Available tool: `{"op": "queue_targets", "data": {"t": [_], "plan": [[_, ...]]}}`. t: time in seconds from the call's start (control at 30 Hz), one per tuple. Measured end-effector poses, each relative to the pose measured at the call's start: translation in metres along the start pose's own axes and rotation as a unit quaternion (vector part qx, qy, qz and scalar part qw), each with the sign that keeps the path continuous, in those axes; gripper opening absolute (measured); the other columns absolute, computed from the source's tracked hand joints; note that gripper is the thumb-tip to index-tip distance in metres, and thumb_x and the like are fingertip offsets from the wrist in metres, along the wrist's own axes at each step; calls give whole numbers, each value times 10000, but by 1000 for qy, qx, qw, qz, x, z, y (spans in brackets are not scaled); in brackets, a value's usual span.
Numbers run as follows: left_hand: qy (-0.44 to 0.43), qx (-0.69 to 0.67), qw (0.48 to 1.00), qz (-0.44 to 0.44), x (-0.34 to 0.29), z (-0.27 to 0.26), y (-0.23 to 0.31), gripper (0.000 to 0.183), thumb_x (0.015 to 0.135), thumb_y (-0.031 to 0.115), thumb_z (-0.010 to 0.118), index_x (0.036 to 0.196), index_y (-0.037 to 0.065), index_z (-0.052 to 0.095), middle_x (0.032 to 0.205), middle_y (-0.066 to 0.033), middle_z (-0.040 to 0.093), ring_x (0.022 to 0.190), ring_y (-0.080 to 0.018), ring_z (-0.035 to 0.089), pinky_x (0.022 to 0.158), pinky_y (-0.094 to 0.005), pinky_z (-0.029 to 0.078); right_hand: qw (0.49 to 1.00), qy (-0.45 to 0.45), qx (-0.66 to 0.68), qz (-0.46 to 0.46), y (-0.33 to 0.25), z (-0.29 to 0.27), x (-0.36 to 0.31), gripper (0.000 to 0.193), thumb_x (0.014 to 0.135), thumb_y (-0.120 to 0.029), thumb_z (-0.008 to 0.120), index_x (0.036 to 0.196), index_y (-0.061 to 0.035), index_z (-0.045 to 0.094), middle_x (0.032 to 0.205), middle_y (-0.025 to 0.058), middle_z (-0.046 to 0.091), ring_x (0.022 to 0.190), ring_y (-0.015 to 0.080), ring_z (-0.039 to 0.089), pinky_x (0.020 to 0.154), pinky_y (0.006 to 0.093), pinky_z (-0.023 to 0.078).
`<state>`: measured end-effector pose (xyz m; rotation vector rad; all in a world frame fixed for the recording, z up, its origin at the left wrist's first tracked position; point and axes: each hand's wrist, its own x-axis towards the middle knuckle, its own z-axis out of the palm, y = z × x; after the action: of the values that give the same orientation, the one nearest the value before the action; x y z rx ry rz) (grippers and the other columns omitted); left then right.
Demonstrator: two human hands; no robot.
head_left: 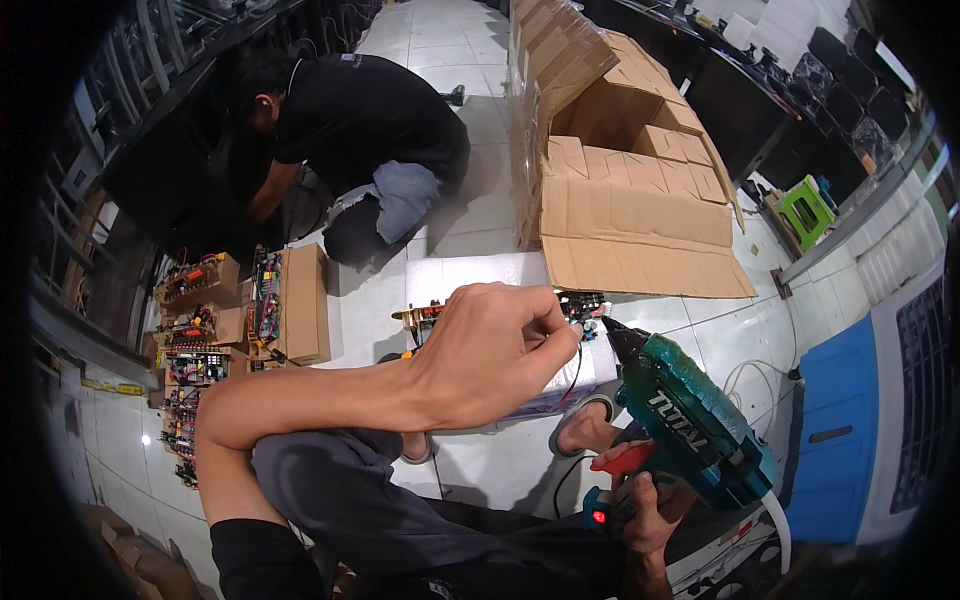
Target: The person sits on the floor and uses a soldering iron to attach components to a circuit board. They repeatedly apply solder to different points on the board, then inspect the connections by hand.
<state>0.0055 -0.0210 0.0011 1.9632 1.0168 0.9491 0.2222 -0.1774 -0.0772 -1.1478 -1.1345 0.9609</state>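
Bent across the foreground, my left forearm (pixel 320 395) ends in my left hand (pixel 490 345), held palm-down with fingers curled and thumb drawn in toward the forefinger; I cannot tell whether the tips meet or pinch anything, though a dark wire (pixel 577 370) hangs just below them; my right hand (pixel 650 520) is wrapped around the handle of a teal glue gun (pixel 690 420), close by its red trigger (pixel 622 460), its dark nozzle (pixel 625 342) pointing up and leftward; a white glue stick (pixel 780 535) trails from its rear.

Between my feet and the open cardboard box (pixel 635 215), a circuit board (pixel 583 304) lies on white foam (pixel 480 268), its middle hidden behind my left hand, its right end just beside the nozzle tip; more circuit boards (pixel 195 400) stand in rows at left, near a crouching person (pixel 370 120); a blue-sided container (pixel 830 430) stands at right.
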Motion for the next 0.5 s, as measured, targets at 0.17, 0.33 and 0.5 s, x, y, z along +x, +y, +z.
{"op": "queue_targets", "data": {"t": [0.17,0.33,0.5], "plan": [[-8,-2,1000,-6,1,0,-1,217,879,149,701,830,-62,696,704,-129,658,596,-126,583,540,-289,466,999,20,25,-24,-1,9,1,463,943,-136,542,1301,109,378,970,264,637,842,329,676,762,483,584],[-7,-1,1000,-4,1,0,-2,217,879,150,700,831,-62,696,700,-129,654,591,-129,580,537,-290,463,1000,17,6,-2,-1,5,-2,465,954,-131,538,1323,88,362,984,257,632,849,327,673,753,485,584],[-9,3,1000,-3,1,1,0,211,878,145,701,830,-61,695,698,-131,654,588,-128,575,532,-291,458,1000,18,11,-21,1,5,-1,446,960,-129,538,1313,88,375,969,250,639,846,323,676,749,483,585]]}}
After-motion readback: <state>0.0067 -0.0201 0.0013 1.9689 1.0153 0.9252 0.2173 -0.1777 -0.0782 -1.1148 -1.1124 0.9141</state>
